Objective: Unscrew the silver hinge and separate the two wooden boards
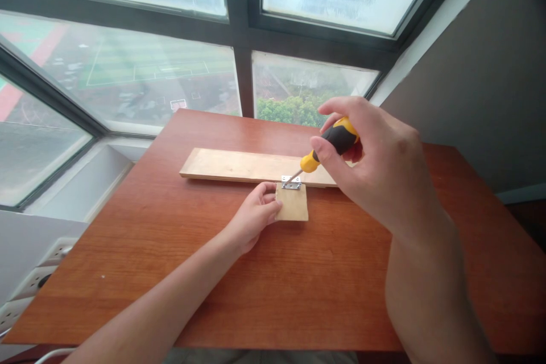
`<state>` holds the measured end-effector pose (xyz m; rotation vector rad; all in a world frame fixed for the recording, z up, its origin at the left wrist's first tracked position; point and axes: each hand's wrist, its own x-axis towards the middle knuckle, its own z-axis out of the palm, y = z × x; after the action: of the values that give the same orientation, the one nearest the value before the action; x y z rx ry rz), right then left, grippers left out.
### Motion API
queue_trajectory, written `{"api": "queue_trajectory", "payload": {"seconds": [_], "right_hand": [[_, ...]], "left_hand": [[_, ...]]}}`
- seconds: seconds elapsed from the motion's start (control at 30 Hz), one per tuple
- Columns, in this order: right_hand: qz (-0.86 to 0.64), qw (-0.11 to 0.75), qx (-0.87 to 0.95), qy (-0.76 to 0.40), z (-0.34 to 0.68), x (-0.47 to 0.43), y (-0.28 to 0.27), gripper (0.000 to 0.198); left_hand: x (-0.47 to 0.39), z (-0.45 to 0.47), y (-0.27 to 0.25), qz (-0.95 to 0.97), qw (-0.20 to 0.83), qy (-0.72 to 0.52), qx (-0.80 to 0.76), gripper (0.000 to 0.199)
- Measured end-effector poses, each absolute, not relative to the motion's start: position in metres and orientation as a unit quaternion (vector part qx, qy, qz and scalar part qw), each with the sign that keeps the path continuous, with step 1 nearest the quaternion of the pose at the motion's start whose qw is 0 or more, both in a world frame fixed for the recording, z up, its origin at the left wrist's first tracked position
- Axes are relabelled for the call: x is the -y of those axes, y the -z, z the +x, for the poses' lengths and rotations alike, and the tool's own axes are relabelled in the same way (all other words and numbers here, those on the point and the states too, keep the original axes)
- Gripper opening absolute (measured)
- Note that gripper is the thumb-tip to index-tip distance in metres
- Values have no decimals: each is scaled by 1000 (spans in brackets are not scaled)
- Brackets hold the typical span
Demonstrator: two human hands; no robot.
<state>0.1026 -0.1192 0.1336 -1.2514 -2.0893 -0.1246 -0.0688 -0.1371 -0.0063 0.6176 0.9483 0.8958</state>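
A yellow and black screwdriver (340, 137) is held in my right hand (379, 153), its handle between thumb and fingers. The shaft slants down to the left, and its tip meets a small silver hinge (291, 183). That hinge lies across the edge of a long pale wooden board (239, 165) and a small square wooden piece (294, 205). My left hand (260, 209) grips the square piece by its left edge, thumb on top. Part of the long board's right end is hidden behind my right hand.
Everything rests on a reddish-brown wooden table (205, 296). Dark-framed windows (245, 68) rise behind its far edge, with a grey wall (478, 85) on the right. White power sockets (34, 281) sit low at the left, beside the table edge.
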Motion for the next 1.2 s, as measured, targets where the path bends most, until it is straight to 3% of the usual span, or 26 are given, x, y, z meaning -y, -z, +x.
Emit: {"api": "queue_trajectory", "payload": {"seconds": [0.3, 0.5, 0.73, 0.97, 1.2], "right_hand": [[-455, 323, 829, 20, 102, 124, -139, 51], [-495, 331, 802, 48, 103, 119, -135, 36], [-449, 323, 833, 23, 104, 124, -139, 55], [-504, 337, 793, 59, 103, 118, -134, 35], [-475, 335, 813, 27, 103, 124, -138, 48]], "left_hand": [[138, -69, 6, 294, 747, -407, -436, 35], [137, -69, 7, 291, 748, -408, -435, 35], [138, -69, 7, 299, 744, -406, -437, 35], [138, -69, 6, 301, 745, -402, -438, 33], [138, -69, 6, 302, 748, -402, -434, 35]]}}
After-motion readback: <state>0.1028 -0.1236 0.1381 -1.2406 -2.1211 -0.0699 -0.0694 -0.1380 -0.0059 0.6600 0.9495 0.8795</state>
